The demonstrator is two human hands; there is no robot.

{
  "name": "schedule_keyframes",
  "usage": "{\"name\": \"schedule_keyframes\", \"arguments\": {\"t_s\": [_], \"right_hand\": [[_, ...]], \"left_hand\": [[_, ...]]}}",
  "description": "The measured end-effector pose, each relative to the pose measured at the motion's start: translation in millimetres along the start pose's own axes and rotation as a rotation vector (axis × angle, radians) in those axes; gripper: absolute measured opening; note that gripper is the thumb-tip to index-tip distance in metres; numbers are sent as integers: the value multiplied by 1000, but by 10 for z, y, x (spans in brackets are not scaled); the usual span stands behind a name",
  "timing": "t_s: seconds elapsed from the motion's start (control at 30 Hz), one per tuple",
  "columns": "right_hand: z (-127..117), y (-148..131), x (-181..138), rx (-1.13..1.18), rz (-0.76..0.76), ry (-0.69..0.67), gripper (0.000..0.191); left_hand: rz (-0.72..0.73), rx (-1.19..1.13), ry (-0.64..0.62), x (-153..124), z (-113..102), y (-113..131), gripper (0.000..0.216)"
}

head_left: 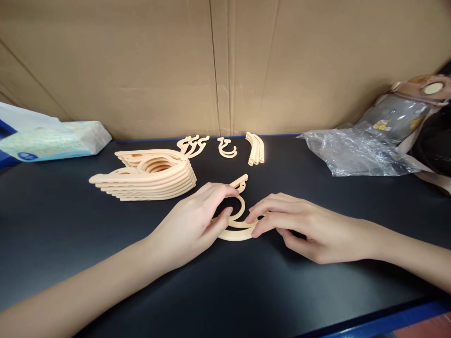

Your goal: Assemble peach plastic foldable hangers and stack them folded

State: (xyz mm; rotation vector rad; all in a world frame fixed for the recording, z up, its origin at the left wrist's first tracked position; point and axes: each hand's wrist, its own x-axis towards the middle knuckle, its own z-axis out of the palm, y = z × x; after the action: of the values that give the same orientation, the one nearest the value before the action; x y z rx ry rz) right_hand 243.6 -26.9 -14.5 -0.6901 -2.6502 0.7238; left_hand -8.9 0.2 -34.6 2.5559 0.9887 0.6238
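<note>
A cream plastic hanger piece (237, 224) with a ring and curved arm lies flat on the black table (105, 263) between both hands. My left hand (197, 220) pinches its ring with thumb and fingers. My right hand (303, 225) presses its fingertips on the piece's right end. Behind them to the left sits a stack of several identical cream hanger pieces (148, 176). Small cream hooks (193, 145), one loose hook (226, 148) and a bundle of curved cream strips (256, 149) lie near the back.
A cardboard wall (225, 65) closes the back. A tissue pack (52, 138) lies at the left. Crumpled clear plastic (352, 152) and a bottle with a brown lid (405, 110) lie at the right. The table has a blue front edge (387, 321).
</note>
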Motion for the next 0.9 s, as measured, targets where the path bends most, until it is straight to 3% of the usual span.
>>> {"name": "schedule_keyframes", "arguments": {"t_s": [0.73, 0.9], "right_hand": [[12, 78, -5, -45, 13, 75, 51], [12, 129, -9, -175, -3, 132, 42]], "left_hand": [[211, 26, -44, -3, 0, -19, 37], [239, 98, -22, 3, 21, -36, 40]]}}
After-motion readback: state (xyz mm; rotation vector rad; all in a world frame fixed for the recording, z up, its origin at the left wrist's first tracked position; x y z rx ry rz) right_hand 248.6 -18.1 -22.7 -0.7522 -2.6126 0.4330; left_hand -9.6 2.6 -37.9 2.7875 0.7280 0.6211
